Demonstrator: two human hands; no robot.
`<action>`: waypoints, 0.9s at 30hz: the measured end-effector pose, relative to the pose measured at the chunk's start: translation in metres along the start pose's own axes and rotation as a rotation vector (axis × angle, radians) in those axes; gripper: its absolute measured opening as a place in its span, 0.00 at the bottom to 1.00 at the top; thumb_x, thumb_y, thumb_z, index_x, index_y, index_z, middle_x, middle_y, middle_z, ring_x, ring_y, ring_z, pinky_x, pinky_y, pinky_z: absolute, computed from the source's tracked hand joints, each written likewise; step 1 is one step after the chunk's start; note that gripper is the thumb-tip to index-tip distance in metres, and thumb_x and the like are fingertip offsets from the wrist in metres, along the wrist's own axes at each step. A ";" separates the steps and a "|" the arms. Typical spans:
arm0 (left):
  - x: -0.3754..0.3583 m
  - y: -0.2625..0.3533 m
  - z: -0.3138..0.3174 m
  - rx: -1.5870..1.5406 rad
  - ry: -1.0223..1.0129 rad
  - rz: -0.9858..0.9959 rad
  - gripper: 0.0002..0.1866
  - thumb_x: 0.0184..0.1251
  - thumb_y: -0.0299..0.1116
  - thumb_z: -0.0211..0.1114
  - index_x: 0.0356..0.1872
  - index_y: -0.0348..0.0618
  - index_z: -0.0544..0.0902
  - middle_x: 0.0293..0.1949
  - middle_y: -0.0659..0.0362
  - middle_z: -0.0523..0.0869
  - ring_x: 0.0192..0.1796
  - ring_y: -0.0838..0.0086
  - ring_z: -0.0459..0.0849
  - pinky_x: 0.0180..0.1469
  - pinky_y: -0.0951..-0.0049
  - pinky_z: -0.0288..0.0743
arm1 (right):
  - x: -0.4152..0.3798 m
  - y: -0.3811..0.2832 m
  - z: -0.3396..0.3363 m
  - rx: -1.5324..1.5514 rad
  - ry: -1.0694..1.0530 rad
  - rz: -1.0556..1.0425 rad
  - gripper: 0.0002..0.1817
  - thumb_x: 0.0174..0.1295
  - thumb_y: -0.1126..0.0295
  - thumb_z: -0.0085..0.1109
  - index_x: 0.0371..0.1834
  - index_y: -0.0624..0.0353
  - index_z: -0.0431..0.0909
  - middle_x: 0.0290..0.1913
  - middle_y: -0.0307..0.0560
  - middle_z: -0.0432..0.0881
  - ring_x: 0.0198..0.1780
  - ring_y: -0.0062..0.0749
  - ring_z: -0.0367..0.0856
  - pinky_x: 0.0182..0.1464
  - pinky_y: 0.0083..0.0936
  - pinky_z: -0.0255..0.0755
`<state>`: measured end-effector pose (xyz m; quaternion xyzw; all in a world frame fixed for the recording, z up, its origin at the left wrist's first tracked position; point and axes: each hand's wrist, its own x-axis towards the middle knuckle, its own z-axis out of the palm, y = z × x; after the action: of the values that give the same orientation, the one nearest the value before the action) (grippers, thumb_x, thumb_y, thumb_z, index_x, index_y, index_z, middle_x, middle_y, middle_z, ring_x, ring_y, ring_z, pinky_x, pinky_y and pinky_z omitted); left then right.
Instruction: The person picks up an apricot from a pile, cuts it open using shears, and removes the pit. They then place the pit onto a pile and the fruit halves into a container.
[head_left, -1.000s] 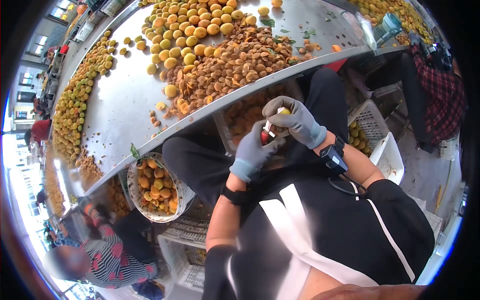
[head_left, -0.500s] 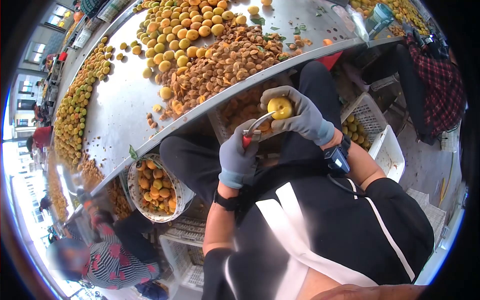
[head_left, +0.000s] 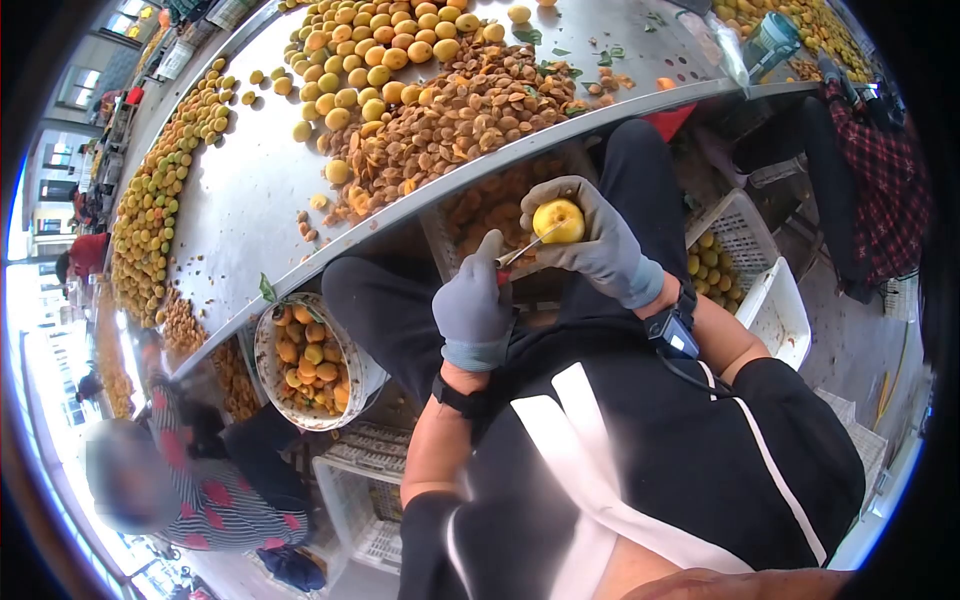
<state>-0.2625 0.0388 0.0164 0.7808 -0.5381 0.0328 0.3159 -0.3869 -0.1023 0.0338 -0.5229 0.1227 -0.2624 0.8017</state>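
Note:
In my gloved left hand [head_left: 472, 312] is a small knife [head_left: 520, 252] with a red handle, mostly covered by my fingers. Its thin metal blade reaches up and to the right, its tip at the yellow apricot [head_left: 559, 222]. My gloved right hand [head_left: 605, 240] grips that apricot between thumb and fingers, a dark spot showing on the fruit's near face. Both hands are above my lap, close to the table's front edge. On the table beyond them lies a heap of brown apricot stones [head_left: 450, 125].
Whole apricots [head_left: 400, 45] lie behind the stones on the metal table [head_left: 235, 215]. A white bucket [head_left: 358, 400] of apricots stands lower left. At right is a crate [head_left: 735, 225] with fruit. Co-workers sit at left [head_left: 215, 490] and right [head_left: 880, 190].
The knife has turned in my left hand; its blade looks thinner and straighter against the apricot. My right hand keeps hold of the fruit. The co-worker at left has shifted position.

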 end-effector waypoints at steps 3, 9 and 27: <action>0.001 0.001 0.000 0.026 0.014 -0.013 0.27 0.54 0.26 0.64 0.59 0.49 0.77 0.34 0.56 0.82 0.30 0.60 0.82 0.29 0.65 0.75 | -0.002 0.000 0.002 0.062 0.011 0.011 0.29 0.51 0.82 0.70 0.57 0.56 0.68 0.53 0.41 0.75 0.54 0.26 0.76 0.59 0.25 0.73; 0.000 0.005 -0.001 0.000 -0.046 -0.073 0.24 0.53 0.26 0.63 0.55 0.52 0.79 0.39 0.51 0.86 0.32 0.55 0.84 0.32 0.61 0.77 | -0.005 -0.002 0.003 0.167 0.048 0.080 0.29 0.53 0.82 0.68 0.58 0.57 0.67 0.53 0.42 0.75 0.55 0.28 0.77 0.61 0.29 0.74; 0.014 0.017 0.015 0.042 -0.349 -0.225 0.18 0.62 0.34 0.62 0.53 0.47 0.73 0.33 0.53 0.84 0.33 0.55 0.84 0.32 0.57 0.77 | 0.007 0.002 -0.003 0.530 0.100 0.184 0.21 0.63 0.79 0.56 0.59 0.60 0.66 0.55 0.48 0.74 0.60 0.39 0.75 0.62 0.37 0.72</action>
<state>-0.2754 0.0159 0.0180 0.8362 -0.4933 -0.1273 0.2031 -0.3818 -0.1081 0.0311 -0.2683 0.1363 -0.2369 0.9238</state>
